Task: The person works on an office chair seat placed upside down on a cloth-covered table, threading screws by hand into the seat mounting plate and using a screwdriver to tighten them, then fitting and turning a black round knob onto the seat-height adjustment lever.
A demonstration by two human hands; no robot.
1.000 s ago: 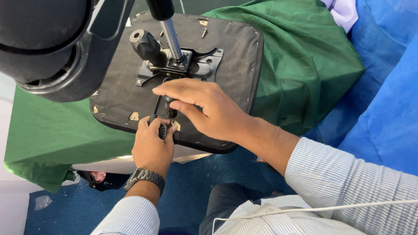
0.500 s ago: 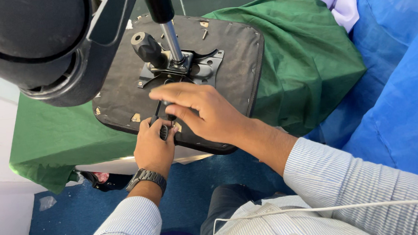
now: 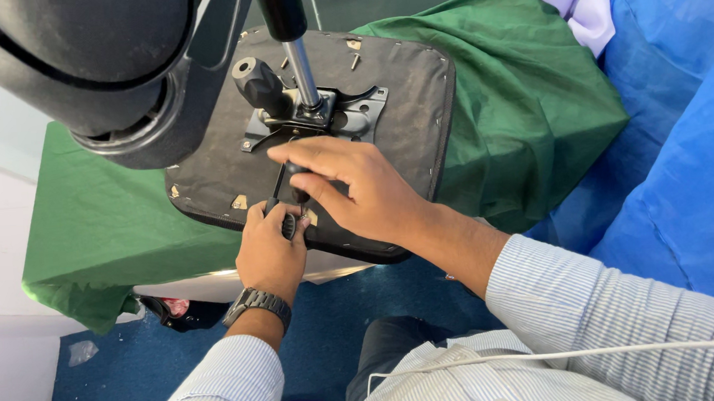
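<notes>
Green cloth-draped table is bearing an upturned black fabric chair seat, metal mounting plate already seated, while the left hand and right hand are gripping a black-handled tool, apparently tightening a fastener.

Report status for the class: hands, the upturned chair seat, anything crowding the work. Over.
Left hand grips a small black tool at the seat's near edge. Right hand pinches a black part beside it. Upturned chair seat lies on green cloth. Chair base crowds upper left.

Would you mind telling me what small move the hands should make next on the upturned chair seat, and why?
Probably a short, steady twist of the dark tool handle. The right hand pinches it upright near the front edge of the seat underside, and the left hand braces at its base, so the tip seems seated; what it drives is hidden.
</notes>
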